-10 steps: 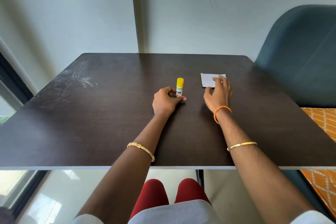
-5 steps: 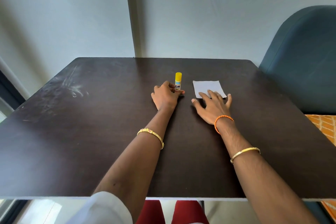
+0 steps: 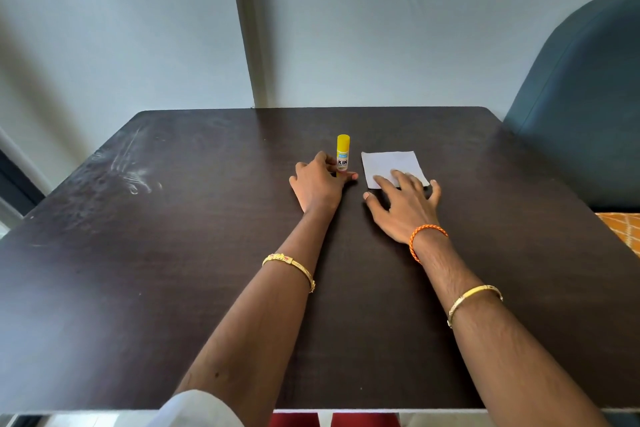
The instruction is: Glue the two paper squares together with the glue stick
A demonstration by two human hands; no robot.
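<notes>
The left hand (image 3: 317, 184) is curling its fingers around the upright glue stick (image 3: 343, 153) while the right hand (image 3: 403, 203) is lying spread flat on the paper (image 3: 388, 163) on the counter (image 3: 173, 253), gripping nothing; a steady pin while lifting the stick should be helping.

The glue stick (image 3: 343, 153) stood upright on the dark table (image 3: 173, 253), toward the far middle of the top. Its cap was yellow and in place; the white label carried dark letters reading "KIN". The base was partly hidden. Just to its right, apart from it, the white paper (image 3: 389, 165) lay flat on the table, roughly square, one corner pointing toward the near right. Only one sheet could be distinguished; whether a second lay beneath could not be determined.
</notes>
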